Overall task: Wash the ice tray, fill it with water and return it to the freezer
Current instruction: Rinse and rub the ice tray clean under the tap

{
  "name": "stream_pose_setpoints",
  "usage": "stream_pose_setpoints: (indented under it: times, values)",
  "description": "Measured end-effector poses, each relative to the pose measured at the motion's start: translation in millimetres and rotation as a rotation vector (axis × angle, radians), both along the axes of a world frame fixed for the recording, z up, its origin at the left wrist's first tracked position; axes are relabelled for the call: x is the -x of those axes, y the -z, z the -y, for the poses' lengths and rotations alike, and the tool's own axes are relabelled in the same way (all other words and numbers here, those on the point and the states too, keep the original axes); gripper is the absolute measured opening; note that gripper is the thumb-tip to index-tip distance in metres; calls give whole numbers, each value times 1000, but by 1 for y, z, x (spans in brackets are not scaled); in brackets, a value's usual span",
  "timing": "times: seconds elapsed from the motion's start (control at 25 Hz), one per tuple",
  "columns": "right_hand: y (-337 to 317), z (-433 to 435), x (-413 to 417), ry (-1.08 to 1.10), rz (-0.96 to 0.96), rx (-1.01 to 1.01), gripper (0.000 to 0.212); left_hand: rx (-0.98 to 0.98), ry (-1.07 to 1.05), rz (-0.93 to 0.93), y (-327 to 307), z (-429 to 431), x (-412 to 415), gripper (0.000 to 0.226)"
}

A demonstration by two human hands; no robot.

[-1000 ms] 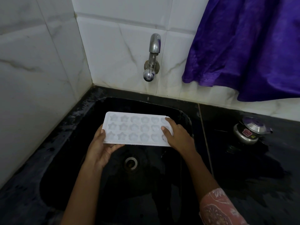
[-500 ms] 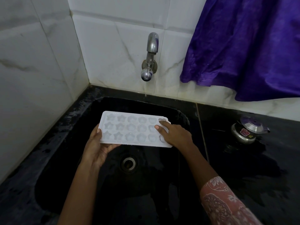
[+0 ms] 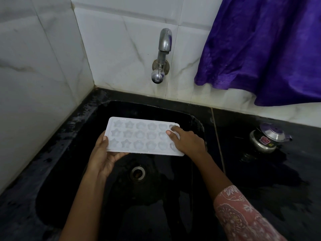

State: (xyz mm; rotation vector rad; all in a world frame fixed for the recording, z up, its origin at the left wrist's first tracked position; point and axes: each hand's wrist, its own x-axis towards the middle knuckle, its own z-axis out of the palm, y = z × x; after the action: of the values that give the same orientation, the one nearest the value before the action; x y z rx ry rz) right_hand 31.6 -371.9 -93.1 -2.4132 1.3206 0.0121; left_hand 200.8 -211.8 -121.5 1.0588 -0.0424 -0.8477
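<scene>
Currently the ice tray (image 3: 139,136) hangs level over the sink (image 3: 69,162), below the dry tap (image 3: 163,49). The left hand (image 3: 104,153) grips its left end, and the right hand (image 3: 187,143) rests relaxed fingers on top. Gripped at one end only, it could tip and drop.

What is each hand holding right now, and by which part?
Ice tray, over the sink. Left hand grips its left end from below, thumb on top. Right hand only touches the right end's top; no grip seen.
</scene>
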Motion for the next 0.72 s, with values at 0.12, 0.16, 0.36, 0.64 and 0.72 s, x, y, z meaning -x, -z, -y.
stream_pose_setpoints:
  times: [0.12, 0.16, 0.36, 0.64, 0.72]
  values:
    - [1, 0, 1, -12, 0, -19, 47, 4, -6, -2, 2, 1, -1, 29]
    - [1, 0, 1, -8, 6, -23, 47, 3, -9, -3, 3, 1, -1, 29]
    - [1, 2, 4, -2, 10, -33, 44, -6, -12, 4, 5, 3, -2, 29]
    - [0, 4, -3, -9, 143, 400, 35, 25, -34, -33, 3, 4, -3, 28]
    - [-5, 1, -8, -49, 207, 445, 31, 20, -30, -25, 1, 4, -3, 28]
